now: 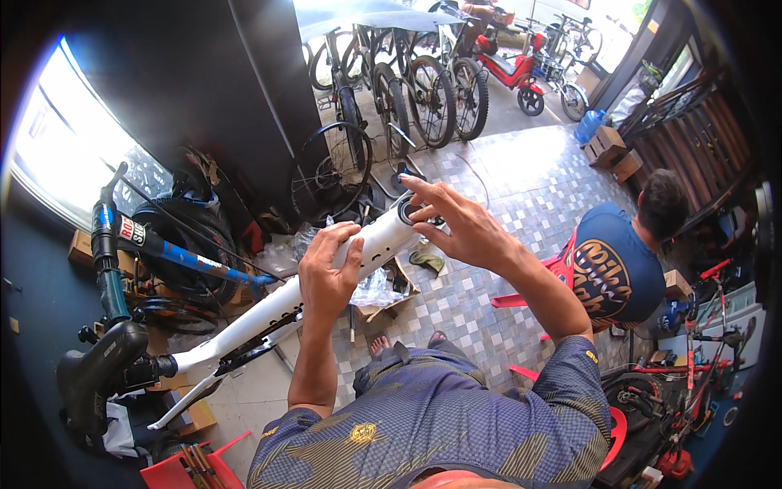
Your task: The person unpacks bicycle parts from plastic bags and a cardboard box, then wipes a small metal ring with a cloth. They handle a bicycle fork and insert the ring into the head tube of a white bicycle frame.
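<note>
A white bicycle frame slants across the view from lower left to the centre. My left hand is closed around its tube near the front end, thumb on the near side. At the open end of the head tube, my right hand has its fingers stretched out and apart, some of them at the rim. Its fingers partly hide that opening, so I cannot tell whether a small part sits under them. A black saddle is at the frame's other end, close to a clamp-like black fitting.
A blue fork or tube and a wheel stand at left. Below the frame lies an open cardboard box. A seated person is at right, near a red bicycle. Several bicycles line the far doorway.
</note>
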`<state>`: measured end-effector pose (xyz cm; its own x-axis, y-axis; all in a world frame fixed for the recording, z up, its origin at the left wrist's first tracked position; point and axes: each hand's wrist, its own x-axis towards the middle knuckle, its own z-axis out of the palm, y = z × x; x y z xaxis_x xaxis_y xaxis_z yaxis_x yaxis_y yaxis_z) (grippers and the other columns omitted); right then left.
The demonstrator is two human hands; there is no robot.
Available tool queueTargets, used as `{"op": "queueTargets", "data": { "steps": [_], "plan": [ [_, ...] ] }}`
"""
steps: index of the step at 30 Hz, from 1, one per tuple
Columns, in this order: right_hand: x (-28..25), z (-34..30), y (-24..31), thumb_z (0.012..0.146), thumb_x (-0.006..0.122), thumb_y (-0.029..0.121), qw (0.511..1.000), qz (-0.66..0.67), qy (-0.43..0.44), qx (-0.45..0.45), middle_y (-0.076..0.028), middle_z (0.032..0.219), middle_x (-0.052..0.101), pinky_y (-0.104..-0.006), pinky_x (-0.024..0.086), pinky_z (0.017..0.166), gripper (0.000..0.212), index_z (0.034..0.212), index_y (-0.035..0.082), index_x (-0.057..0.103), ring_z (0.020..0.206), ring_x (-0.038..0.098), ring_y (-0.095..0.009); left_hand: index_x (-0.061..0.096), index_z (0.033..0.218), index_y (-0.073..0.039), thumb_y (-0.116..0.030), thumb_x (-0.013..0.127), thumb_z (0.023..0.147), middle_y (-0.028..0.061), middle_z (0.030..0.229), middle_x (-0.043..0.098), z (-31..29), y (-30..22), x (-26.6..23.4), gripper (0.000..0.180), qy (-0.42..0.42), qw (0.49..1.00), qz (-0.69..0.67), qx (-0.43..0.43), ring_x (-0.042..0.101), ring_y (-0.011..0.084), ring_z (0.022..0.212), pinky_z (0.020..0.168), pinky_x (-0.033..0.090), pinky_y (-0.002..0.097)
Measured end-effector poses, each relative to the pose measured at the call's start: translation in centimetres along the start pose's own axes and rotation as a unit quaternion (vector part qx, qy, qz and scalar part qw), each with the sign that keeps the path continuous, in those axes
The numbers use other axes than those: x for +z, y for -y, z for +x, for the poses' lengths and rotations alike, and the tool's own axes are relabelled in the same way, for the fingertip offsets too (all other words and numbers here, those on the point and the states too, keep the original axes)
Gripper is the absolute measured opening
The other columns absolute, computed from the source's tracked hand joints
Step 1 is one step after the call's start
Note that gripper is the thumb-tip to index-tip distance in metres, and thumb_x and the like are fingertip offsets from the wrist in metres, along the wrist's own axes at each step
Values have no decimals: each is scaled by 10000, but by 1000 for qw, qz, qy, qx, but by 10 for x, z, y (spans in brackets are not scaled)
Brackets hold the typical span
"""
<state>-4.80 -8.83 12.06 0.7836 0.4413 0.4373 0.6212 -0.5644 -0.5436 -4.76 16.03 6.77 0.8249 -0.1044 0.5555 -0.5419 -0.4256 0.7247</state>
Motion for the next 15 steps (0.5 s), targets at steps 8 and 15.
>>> {"op": "queueTargets", "data": {
  "steps": [8, 15],
  "plan": [
    [2, 2, -5, 914, 658, 9, 1000, 15, -18, 5, -148, 1063, 623, -416, 587, 834, 739, 1557, 137, 317, 950, 707, -273, 707, 1043, 6, -105, 676, 921, 152, 1064, 715, 1, 0, 1, 168, -2, 1000, 7, 3, 700, 258, 987, 882, 545, 349],
    [4, 4, -7, 909, 669, 15, 999, 19, -23, 19, -143, 1056, 631, -407, 587, 829, 750, 1558, 153, 320, 936, 694, -273, 709, 1044, 6, -112, 681, 926, 151, 1069, 714, 1, -1, 1, 169, -1, 1000, 6, -1, 698, 258, 993, 880, 546, 351]
  ]
}}
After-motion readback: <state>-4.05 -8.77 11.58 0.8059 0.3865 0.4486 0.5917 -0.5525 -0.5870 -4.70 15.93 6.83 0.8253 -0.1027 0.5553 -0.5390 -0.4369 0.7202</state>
